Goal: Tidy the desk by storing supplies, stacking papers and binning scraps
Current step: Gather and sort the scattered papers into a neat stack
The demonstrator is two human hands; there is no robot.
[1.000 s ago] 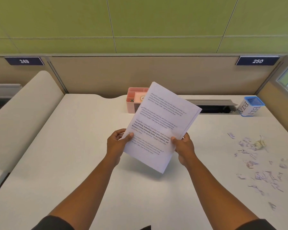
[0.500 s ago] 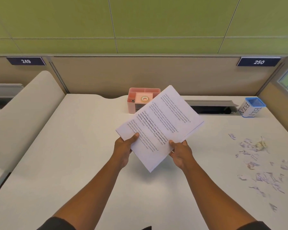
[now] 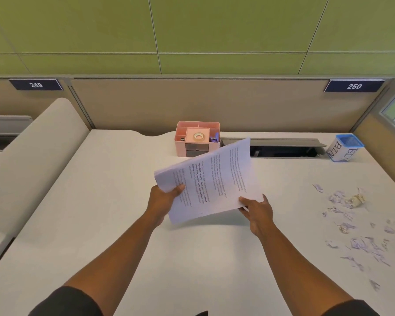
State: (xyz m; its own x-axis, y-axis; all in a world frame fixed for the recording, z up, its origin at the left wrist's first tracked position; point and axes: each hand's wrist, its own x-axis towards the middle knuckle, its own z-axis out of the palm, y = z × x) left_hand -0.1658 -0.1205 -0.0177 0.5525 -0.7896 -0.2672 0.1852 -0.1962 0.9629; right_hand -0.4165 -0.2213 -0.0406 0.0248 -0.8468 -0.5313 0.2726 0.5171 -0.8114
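Observation:
A stack of printed white papers is held above the middle of the white desk, turned sideways with its text running crosswise. My left hand grips its left edge, thumb on top. My right hand pinches its lower right corner. Torn paper scraps and a crumpled ball lie scattered on the desk's right side. A small blue-rimmed container marked BIN stands at the back right. A pink organiser with a tape roll stands at the back centre.
An open cable slot runs along the back of the desk between organiser and bin. A beige partition closes off the back, and a rounded divider borders the left side.
The paper stack has turned from nearly upright to lying sideways and lower over the desk. Both hands kept hold and shifted with it; the left hand now grips nearer a corner.

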